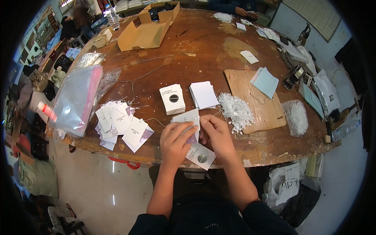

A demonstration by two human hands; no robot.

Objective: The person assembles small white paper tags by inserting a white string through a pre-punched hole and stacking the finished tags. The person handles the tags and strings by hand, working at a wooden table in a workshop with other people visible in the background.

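Near the table's front edge, my left hand (175, 141) is closed on white hang tags (188, 116), its fingers lying across them. My right hand (217, 136) is closed in a pinch at their right edge; what lies between its fingertips is hidden. Just below the hands is a loose tag with a dark circle (201, 156). Beyond them stand a stack of cards with a black circle (172, 98) and a stack of plain white cards (203, 94). A bundle of white tag strings (237, 111) lies right of these. Several strung tags (131, 131) are piled to the left.
Clear plastic bags (78, 100) lie at the left edge. On the right are a wooden board (270, 109), a light-blue paper (265, 82) and a bagged string bundle (296, 117). An open cardboard box (145, 35) stands at the back. Another person's hand (240, 11) is at the far side.
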